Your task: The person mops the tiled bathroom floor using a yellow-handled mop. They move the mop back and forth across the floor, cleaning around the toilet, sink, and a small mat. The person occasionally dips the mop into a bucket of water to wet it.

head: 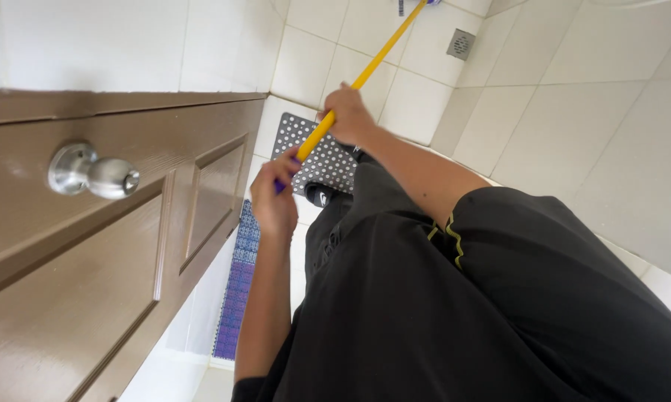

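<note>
Door (112,246) stands left, mat (317,152) ahead, floor drain (460,44) beyond it.

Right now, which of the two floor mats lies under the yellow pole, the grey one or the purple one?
The grey mat with white dots lies under the yellow pole; the purple mat lies nearer, beside the brown door.

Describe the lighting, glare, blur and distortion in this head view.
Head view: soft, even light with faint shadows; a small glare spot on the metal door knob; the frame is tilted and wide-angle, so the brown door looks stretched; the dark shirt close to the lens reads soft, while the left hand, right hand and yellow handle look fairly sharp.
</note>
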